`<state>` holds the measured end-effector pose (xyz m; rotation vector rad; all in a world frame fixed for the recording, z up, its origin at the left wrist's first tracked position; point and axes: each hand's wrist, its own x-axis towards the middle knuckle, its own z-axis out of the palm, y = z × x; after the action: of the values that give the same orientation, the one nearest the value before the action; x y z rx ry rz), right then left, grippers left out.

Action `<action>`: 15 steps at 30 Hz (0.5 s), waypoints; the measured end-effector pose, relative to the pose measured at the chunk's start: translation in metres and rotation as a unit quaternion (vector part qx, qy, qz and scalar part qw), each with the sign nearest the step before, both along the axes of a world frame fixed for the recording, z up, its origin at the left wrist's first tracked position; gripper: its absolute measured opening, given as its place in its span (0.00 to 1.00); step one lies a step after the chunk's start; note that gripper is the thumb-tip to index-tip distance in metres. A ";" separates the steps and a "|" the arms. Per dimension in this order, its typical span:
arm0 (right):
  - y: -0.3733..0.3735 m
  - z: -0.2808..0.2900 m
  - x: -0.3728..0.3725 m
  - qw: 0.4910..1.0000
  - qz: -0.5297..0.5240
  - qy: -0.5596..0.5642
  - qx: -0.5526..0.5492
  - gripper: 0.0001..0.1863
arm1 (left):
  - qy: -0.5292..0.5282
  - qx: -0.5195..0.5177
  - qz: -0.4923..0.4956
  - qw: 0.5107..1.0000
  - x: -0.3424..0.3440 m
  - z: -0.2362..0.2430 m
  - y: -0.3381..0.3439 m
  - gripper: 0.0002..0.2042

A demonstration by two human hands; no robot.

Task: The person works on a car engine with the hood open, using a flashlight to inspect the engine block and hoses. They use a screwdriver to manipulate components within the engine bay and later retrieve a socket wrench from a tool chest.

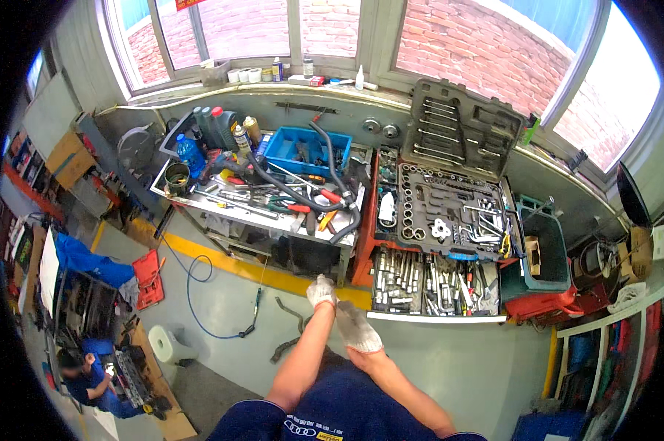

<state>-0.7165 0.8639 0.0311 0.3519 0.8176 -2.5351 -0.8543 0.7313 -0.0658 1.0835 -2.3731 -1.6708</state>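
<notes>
Both my hands wear pale knitted work gloves and hang in front of me above the floor, close together. My left hand (pixel 322 292) points away from me; its fingers are foreshortened, so their grip is unclear. Just to its right, my right hand (pixel 359 330) slants toward it, its fingers stretched out and nothing visible in them. The fingertips of my right hand come up beside my left hand; whether they touch, I cannot tell. Nearest ahead on the right is a pulled-out drawer (pixel 438 317) full of sockets and hand tools.
An open socket case (pixel 455 213) lies atop the tool cabinet. Left of it, a metal workbench (pixel 233 209) carries pliers, hoses, bottles and a blue bin (pixel 308 156). A blue air hose (pixel 200 323) and a black hose (pixel 291 316) lie on the floor. At far left, another person (pixel 89 382) works low down.
</notes>
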 end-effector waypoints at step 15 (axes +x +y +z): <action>0.040 0.071 -0.048 0.986 0.167 -0.024 -0.018 0.46 | 0.073 0.105 -0.202 0.971 0.044 0.128 -0.001 0.18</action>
<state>-0.7650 0.9043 0.1023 0.2391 0.7430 -2.2179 -0.8102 0.7303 0.0617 0.4868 -2.4854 -2.0823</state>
